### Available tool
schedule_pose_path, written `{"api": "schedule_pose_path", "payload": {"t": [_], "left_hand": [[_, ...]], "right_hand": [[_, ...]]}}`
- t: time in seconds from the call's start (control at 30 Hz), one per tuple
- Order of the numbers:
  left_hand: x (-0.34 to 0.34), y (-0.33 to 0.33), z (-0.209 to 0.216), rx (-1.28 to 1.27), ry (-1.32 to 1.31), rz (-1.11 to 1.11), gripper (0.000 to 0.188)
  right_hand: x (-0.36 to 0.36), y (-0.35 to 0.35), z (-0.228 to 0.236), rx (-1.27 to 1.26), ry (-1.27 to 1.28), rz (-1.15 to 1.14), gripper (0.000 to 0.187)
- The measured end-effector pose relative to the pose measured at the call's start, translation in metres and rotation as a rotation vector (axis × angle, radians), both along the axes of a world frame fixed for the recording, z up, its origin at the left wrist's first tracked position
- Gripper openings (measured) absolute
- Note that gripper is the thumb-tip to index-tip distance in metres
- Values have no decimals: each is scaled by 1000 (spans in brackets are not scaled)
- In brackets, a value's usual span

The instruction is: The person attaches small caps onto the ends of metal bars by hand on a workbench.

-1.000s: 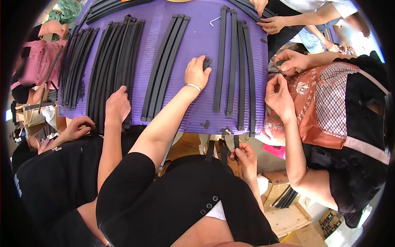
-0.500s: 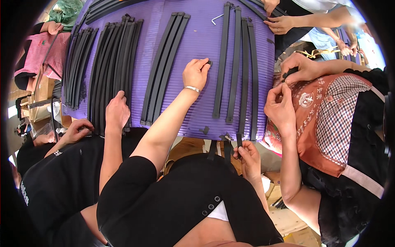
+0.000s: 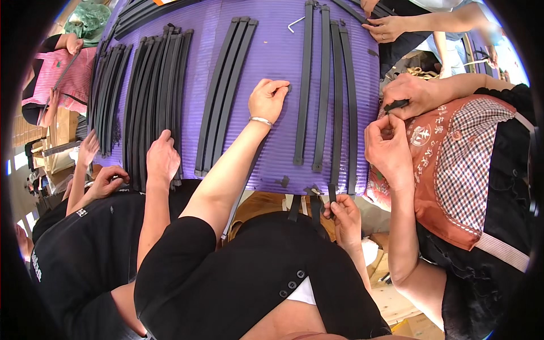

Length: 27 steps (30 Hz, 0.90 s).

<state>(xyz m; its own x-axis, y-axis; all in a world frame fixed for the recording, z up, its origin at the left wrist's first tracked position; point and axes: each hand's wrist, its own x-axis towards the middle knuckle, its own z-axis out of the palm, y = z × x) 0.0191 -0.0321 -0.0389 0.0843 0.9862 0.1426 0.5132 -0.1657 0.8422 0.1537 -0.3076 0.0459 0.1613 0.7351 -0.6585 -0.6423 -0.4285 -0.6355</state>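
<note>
My left hand, with a bracelet at its wrist, is closed in a pinch over the purple table. A black tip shows at its fingertips. It lines up with a dark strip running beside and behind my left forearm. My right hand is at the near table edge, its fingers closed on the lower end of a long black strip. A dark end piece there reaches past the edge; its exact form is hard to make out. Two other black strips lie just left of it.
Three strips and a thick pile lie to the left. A hex key rests at the far side. A co-worker's hands on the right hold a small black piece; another person's hands are by the pile.
A dark strip now shows beside my left forearm. Both my hands keep nearly the same places. At far left, another person's hand has come up beside the strips.
</note>
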Motion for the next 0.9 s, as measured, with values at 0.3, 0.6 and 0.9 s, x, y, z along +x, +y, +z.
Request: {"api": "schedule_pose_path", "payload": {"t": [0.3,0.6,0.9], "left_hand": [[-11,5,-9,-90,-129,-29,12],[-17,13,-11,-198,-110,-108,12],[-26,30,-9,-251,-14,-301,13]], "right_hand": [[-8,-1,-7,-1,24,-20,13],[-10,4,-13,-24,75,-21,15],[-10,7,-18,-27,55,-13,16]]}}
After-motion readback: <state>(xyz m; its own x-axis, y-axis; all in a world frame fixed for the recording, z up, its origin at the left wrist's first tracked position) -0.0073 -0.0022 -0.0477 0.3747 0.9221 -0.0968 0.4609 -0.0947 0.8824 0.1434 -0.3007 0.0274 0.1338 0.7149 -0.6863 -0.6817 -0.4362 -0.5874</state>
